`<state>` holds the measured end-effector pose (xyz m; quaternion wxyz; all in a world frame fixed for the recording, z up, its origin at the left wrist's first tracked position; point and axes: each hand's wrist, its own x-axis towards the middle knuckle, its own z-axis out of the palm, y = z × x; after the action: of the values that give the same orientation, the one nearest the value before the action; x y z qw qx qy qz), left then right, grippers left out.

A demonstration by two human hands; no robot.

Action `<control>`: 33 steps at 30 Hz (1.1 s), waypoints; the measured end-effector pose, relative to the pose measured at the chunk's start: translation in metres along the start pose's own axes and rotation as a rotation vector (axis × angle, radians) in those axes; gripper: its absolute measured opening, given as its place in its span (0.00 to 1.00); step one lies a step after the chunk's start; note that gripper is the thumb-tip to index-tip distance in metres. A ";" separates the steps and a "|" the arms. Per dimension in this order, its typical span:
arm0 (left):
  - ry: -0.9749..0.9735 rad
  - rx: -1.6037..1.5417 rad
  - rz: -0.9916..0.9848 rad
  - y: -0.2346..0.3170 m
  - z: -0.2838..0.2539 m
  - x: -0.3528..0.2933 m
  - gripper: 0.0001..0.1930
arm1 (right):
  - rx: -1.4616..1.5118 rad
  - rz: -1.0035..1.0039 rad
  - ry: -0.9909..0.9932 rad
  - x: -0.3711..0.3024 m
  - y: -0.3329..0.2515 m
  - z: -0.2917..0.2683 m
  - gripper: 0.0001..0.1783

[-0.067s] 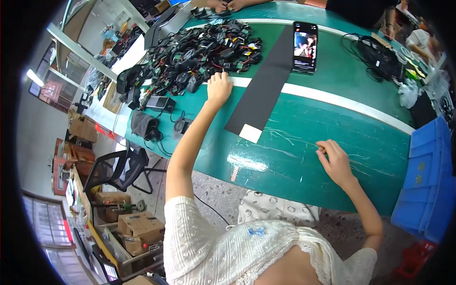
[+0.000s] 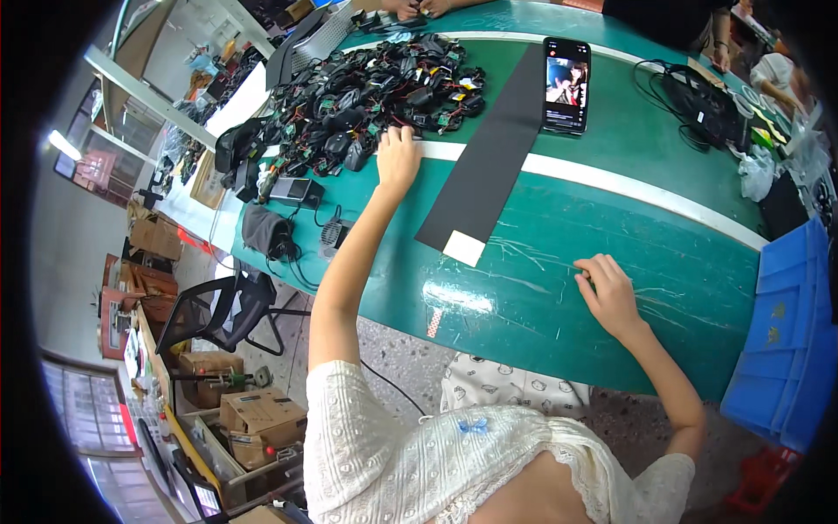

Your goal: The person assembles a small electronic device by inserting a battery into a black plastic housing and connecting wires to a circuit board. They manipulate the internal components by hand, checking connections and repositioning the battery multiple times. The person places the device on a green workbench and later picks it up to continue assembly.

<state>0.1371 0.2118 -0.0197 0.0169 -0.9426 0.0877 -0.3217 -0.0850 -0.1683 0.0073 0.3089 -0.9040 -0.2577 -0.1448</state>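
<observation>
My left hand (image 2: 399, 162) reaches to the near edge of a heap of small black electronic parts (image 2: 375, 92) with wires and green circuit boards. Its fingers are slightly apart and bent toward the parts; the fingertips are partly lost against them, and no held part shows. Over the green table, my right hand (image 2: 608, 293) rests with loosely bent fingers, thumb apart from them, nothing seen between. Between the hands a long black strip (image 2: 489, 153) lies slanted, with a pale rectangular piece (image 2: 463, 248) at its near end. A phone (image 2: 566, 87) with a lit screen lies beside its far end.
A blue crate (image 2: 777, 323) stands at the right edge. Black cables (image 2: 685, 105) and clear plastic bags (image 2: 756, 170) lie at the far right. Left are a black box-shaped device (image 2: 295, 190), a dark pouch (image 2: 264, 231) and a chair (image 2: 218, 310). Other people's hands (image 2: 417, 9) show across the table.
My left hand has drawn slightly left along the heap's edge. My right hand has shifted a little left. The picture on the phone's screen differs.
</observation>
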 end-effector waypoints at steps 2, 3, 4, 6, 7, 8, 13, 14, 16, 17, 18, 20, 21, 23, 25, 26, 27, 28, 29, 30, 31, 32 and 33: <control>0.057 0.008 -0.014 -0.001 0.002 0.010 0.18 | -0.053 -0.011 -0.012 0.003 0.005 0.006 0.08; 0.049 -0.019 -0.044 0.001 0.002 0.015 0.20 | -0.018 0.017 -0.022 0.002 0.007 0.005 0.08; 0.073 -0.040 0.024 0.003 0.002 0.022 0.20 | 0.016 0.048 -0.031 0.000 0.009 0.004 0.07; 0.127 -0.085 0.164 0.007 0.004 0.037 0.22 | 0.046 0.079 -0.039 0.000 0.011 0.002 0.07; 0.037 0.006 0.224 0.006 0.007 0.042 0.23 | 0.042 0.079 -0.040 0.002 0.011 0.001 0.07; -0.037 0.043 0.230 0.002 0.014 0.046 0.24 | 0.037 0.080 -0.041 0.003 0.010 0.001 0.07; -0.165 0.084 0.231 -0.003 0.016 0.059 0.22 | 0.037 0.055 -0.040 0.005 0.012 0.001 0.07; -0.106 0.049 0.208 -0.008 0.016 0.062 0.20 | 0.043 0.049 -0.034 0.005 0.013 0.003 0.07; 0.015 -0.055 0.140 -0.006 0.004 0.067 0.17 | 0.048 0.037 -0.025 0.003 0.014 0.003 0.06; 0.039 -0.175 0.047 0.001 -0.006 0.071 0.17 | 0.046 0.034 -0.021 0.003 0.015 0.003 0.06; 0.083 -0.269 0.010 0.007 -0.022 0.075 0.17 | 0.047 0.029 -0.018 0.002 0.015 0.003 0.06; 0.109 -0.397 -0.064 0.018 -0.055 0.082 0.17 | 0.045 0.025 -0.022 0.001 0.016 0.004 0.06; 0.099 -0.433 -0.102 0.023 -0.070 0.085 0.16 | 0.039 0.020 -0.026 0.000 0.017 0.004 0.05; 0.155 -0.543 -0.099 0.028 -0.104 0.095 0.15 | 0.066 0.010 -0.007 0.001 0.017 0.005 0.05; 0.256 -0.749 -0.105 0.037 -0.126 0.101 0.14 | 0.075 0.001 0.010 0.000 0.019 0.006 0.05; 0.302 -0.813 -0.072 0.047 -0.138 0.102 0.14 | 0.073 -0.001 0.020 -0.001 0.021 0.006 0.05; 0.348 -0.873 -0.038 0.057 -0.150 0.102 0.14 | 0.074 -0.006 0.031 -0.002 0.022 0.006 0.05; 0.388 -0.919 -0.022 0.065 -0.158 0.102 0.14 | 0.077 -0.007 0.037 -0.002 0.022 0.006 0.05; 0.335 -1.137 -0.067 0.080 -0.167 0.095 0.14 | 0.078 -0.007 0.042 -0.002 0.022 0.005 0.05; 0.282 -1.228 -0.098 0.082 -0.169 0.091 0.14 | 0.092 -0.015 0.048 -0.001 0.020 0.006 0.05; 0.225 -1.332 -0.132 0.091 -0.169 0.087 0.15 | 0.102 0.000 0.049 -0.002 0.021 0.006 0.05; 0.103 -1.508 -0.190 0.108 -0.169 0.077 0.18 | 0.110 0.016 0.050 -0.003 0.022 0.006 0.06; 0.055 -1.586 -0.262 0.119 -0.172 0.071 0.18 | 0.133 0.021 0.053 -0.001 0.020 0.005 0.06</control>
<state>0.0687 0.0869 0.1490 -0.6976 -0.6684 0.1790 -0.1861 -0.0744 -0.1793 -0.0066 0.3766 -0.8799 -0.2491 -0.1482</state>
